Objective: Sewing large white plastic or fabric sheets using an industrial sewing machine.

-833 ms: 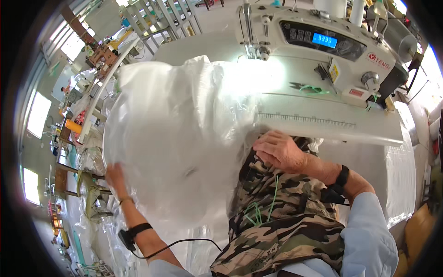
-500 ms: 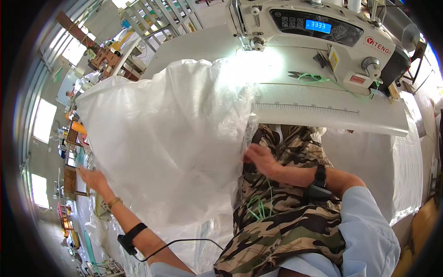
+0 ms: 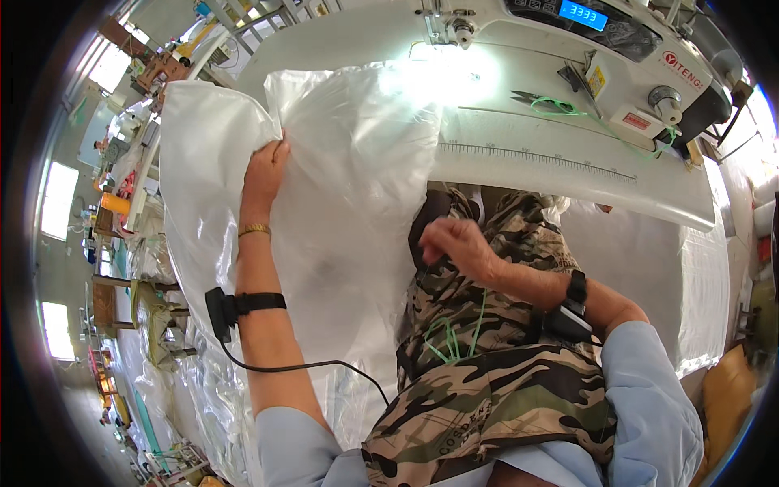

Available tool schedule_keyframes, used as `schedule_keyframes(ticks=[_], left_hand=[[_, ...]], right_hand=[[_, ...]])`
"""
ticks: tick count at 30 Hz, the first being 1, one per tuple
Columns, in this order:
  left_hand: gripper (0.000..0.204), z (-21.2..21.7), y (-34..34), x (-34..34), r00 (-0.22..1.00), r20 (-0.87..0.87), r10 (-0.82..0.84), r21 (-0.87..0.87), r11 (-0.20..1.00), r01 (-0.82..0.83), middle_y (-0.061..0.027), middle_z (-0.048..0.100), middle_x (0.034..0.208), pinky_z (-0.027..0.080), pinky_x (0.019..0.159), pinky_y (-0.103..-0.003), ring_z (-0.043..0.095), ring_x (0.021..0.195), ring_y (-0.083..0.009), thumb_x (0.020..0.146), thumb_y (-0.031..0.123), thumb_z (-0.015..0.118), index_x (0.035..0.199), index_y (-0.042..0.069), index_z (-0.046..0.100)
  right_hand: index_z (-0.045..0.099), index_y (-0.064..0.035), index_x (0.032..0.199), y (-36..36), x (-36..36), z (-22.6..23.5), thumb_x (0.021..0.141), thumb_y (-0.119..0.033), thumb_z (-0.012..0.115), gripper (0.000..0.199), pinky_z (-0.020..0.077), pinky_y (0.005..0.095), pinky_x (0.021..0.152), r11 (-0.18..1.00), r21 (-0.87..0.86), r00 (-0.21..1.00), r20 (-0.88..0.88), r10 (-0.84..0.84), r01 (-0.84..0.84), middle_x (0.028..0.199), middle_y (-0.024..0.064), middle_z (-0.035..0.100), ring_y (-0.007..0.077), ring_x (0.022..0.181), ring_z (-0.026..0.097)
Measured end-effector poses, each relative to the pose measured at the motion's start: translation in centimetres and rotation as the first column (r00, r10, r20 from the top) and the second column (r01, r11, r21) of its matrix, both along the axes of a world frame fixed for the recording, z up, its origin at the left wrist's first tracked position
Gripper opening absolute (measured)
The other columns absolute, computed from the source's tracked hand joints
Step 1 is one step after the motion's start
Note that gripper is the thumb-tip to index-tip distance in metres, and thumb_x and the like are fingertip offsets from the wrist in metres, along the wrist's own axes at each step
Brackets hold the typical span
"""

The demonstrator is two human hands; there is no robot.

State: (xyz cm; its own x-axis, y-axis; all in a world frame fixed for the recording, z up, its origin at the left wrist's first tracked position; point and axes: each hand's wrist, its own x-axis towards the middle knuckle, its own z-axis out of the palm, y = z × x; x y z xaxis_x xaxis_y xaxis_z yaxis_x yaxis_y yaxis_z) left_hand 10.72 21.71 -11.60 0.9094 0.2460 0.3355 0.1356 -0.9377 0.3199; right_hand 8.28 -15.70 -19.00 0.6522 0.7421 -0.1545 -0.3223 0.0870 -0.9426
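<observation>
A large sheet of white, shiny plastic film (image 3: 333, 219) drapes over the left part of the sewing table and hangs down at my left. My left hand (image 3: 268, 166) grips a gathered fold of this sheet close to the table. Above my lap, my right hand (image 3: 456, 243) is curled, its fingertips slightly blurred, apart from the sheet's edge. Whether those fingers hold anything is hidden. The sheet's upper right corner lies beneath the bright lamp of the sewing machine (image 3: 608, 61), where glare hides the needle area.
Small thread snips (image 3: 542, 101) lie on the sewing table (image 3: 519, 134) with green cord around them. More green cord (image 3: 451, 345) rests on my camouflage apron (image 3: 503, 390). A black cable (image 3: 324, 364) runs from my left forearm strap. An orange cylinder (image 3: 114, 203) stands at the far left.
My left hand has moved up and right from the sheet's outer edge and now pinches a fold. The sheet has been bunched near the table. My right hand has shifted slightly up.
</observation>
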Motion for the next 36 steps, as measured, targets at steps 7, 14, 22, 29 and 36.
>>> schedule_keyframes(ticks=[7, 14, 22, 29, 36], left_hand=[[0.037, -0.1, 0.9, 0.3, 0.997, 0.011, -0.078, -0.184, 0.980, 0.079, -0.0210, 0.068, 0.110, 0.046, 0.091, -0.038, 0.060, 0.095, -0.0346, 0.103, 0.028, 0.050, 0.114, -0.005, 0.064], [0.040, -0.5, 1.8, 0.3, 0.989, 0.052, -0.135, -0.187, 0.972, 0.142, -0.0168, 0.063, 0.132, 0.044, 0.099, -0.034, 0.060, 0.107, -0.0308, 0.104, 0.028, 0.048, 0.119, -0.006, 0.063], [0.040, -0.7, 2.0, 0.5, 0.993, 0.027, -0.111, -0.208, 0.972, 0.114, -0.0158, 0.065, 0.129, 0.043, 0.099, -0.034, 0.059, 0.106, -0.0286, 0.104, 0.029, 0.048, 0.121, -0.004, 0.064], [0.040, -0.6, 2.2, 0.4, 0.994, 0.011, -0.108, -0.234, 0.966, 0.108, -0.0130, 0.065, 0.131, 0.043, 0.104, -0.034, 0.061, 0.118, -0.0257, 0.104, 0.031, 0.049, 0.135, 0.009, 0.061], [0.043, -0.5, 2.2, 0.4, 0.982, 0.068, -0.176, -0.256, 0.948, 0.188, -0.0183, 0.065, 0.129, 0.041, 0.102, -0.032, 0.059, 0.110, -0.0252, 0.105, 0.027, 0.047, 0.130, -0.007, 0.058]], right_hand=[[0.062, -0.0009, 0.100, 4.7, 0.0, -4.8, 0.099, -0.023, 0.061, 0.022, 0.0471, 0.0234, 0.074, 0.942, -0.124, 0.948, 0.106, -0.301, 0.312, 0.085, 0.0003, 0.062, 0.0068, 0.080, 0.056], [0.061, 0.0017, 0.101, 5.7, 0.0, -5.5, 0.093, -0.017, 0.063, 0.021, 0.0467, 0.0272, 0.071, 0.965, -0.071, 0.963, 0.109, -0.244, 0.253, 0.083, 0.0038, 0.060, 0.0102, 0.077, 0.055], [0.066, -0.0010, 0.111, 3.9, -4.1, -0.8, 0.092, -0.010, 0.057, 0.023, 0.0508, 0.0345, 0.069, 0.982, -0.035, 0.814, 0.554, 0.175, -0.187, 0.084, 0.0138, 0.067, 0.0233, 0.073, 0.065], [0.065, -0.0019, 0.109, 2.2, -2.5, -0.2, 0.095, -0.009, 0.050, 0.022, 0.0547, 0.0339, 0.075, 0.980, -0.037, 0.957, 0.208, 0.200, -0.197, 0.086, 0.0112, 0.067, 0.0225, 0.078, 0.068], [0.055, -0.0069, 0.122, 3.5, -0.8, -1.8, 0.101, -0.012, 0.047, 0.023, 0.0572, 0.0360, 0.086, 0.965, 0.221, 0.825, -0.565, 0.013, 0.137, 0.108, 0.0091, 0.068, 0.0203, 0.095, 0.070]])
